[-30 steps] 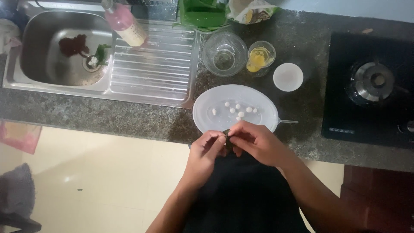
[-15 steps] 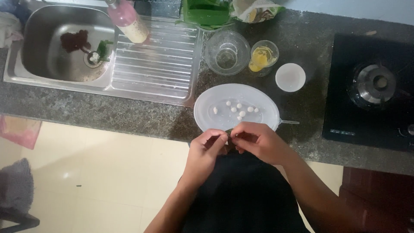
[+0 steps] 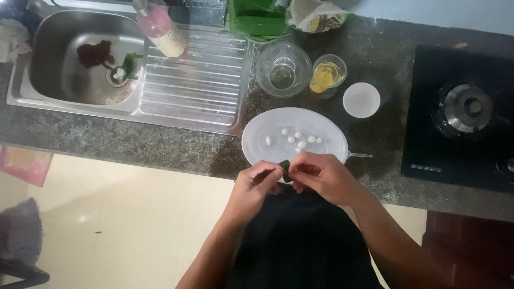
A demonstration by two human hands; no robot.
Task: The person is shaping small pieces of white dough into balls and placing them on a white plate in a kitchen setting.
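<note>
Hands stay together at the tabletop's near edge, as half a second ago: left hand (image 3: 256, 184) and right hand (image 3: 321, 175) both pinch a small dark green piece (image 3: 285, 169), touching the white plate (image 3: 332, 140) of small white bits (image 3: 297, 140); little has changed.

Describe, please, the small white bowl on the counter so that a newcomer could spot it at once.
Start at the black stove on the right of the counter; just left of it stands the small white bowl, above the white plate. Unlike the two glass bowls beside it, the large glass bowl and the glass bowl of yellow liquid, it is opaque and plain white.
</note>
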